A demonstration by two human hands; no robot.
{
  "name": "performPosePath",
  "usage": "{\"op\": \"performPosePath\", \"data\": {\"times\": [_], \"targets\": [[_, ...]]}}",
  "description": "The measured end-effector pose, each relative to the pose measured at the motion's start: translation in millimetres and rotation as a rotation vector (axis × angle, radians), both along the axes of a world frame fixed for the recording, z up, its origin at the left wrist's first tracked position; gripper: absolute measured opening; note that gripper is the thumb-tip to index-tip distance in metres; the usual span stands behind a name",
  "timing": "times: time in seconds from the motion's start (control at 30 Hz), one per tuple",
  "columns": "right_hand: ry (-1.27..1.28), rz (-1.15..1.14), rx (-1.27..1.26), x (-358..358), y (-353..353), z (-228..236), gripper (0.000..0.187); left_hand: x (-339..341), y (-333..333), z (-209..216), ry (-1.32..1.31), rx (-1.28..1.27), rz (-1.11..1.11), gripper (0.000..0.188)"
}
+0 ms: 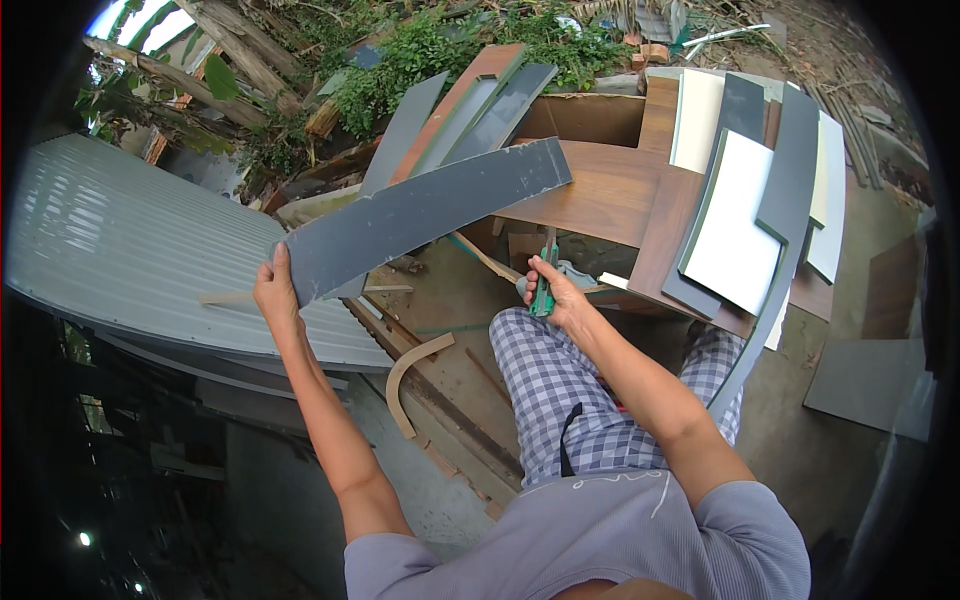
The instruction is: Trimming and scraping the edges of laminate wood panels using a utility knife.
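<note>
My left hand [276, 283] grips the near left end of a long dark grey board [430, 215], thumb on its upper face. The board slants up to the right, and its far end overlaps a brown wood-grain panel [590, 190]. In my right hand [558, 291] is a green utility knife [544, 280], held upright with its tip pointing away from me. The knife is just in front of the brown panel's near edge, apart from the grey board. My fingers cover part of its handle.
White boards [735, 220] and grey strips [790, 150] are stacked on the right of the panel. More boards [460, 110] lean behind. A corrugated metal sheet [150, 230] spreads on the left, and a curved wooden piece [405, 385] rests on the ground. Plants [400, 75] grow beyond.
</note>
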State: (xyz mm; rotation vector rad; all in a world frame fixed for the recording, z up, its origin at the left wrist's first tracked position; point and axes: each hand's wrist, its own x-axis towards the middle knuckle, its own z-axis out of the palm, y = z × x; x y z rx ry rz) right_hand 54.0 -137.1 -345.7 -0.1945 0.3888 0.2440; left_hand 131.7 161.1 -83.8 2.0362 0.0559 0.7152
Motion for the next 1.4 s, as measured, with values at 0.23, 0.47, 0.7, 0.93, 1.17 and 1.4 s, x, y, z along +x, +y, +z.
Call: {"op": "performPosePath", "data": {"times": [0.23, 0.47, 0.7, 0.93, 1.17, 1.4], "targets": [[-0.158, -0.123, -0.018, -14.3, 39.0, 46.7, 0.035, -106.0, -36.4, -28.5, 0.124, -0.260, -0.027, 0.033], [-0.140, -0.069, -0.278, -4.8, 31.2, 63.1, 0.021, -180.5, -60.8, -81.1, 0.084, -0.307, 0.000, 0.035], [-0.195, -0.204, -0.794, -14.6, -79.7, 139.0, 0.014, -214.9, -134.0, -128.6, 0.237, -0.635, -0.258, 0.035], [0.074, -0.177, -1.240, -41.7, -273.5, 126.9, 0.037, -197.7, -275.0, -173.4, 0.601, -0.975, -0.805, 0.033], [0.292, -0.166, -1.295, -67.9, -332.4, 124.9, 0.048, -187.8, -334.9, -198.3, 0.770, -1.037, -0.902, 0.035], [0.026, -0.152, -1.596, -125.2, -320.4, 201.4, 0.047, -201.2, -337.1, -206.8, 0.930, -0.922, -0.939, 0.038]]}}
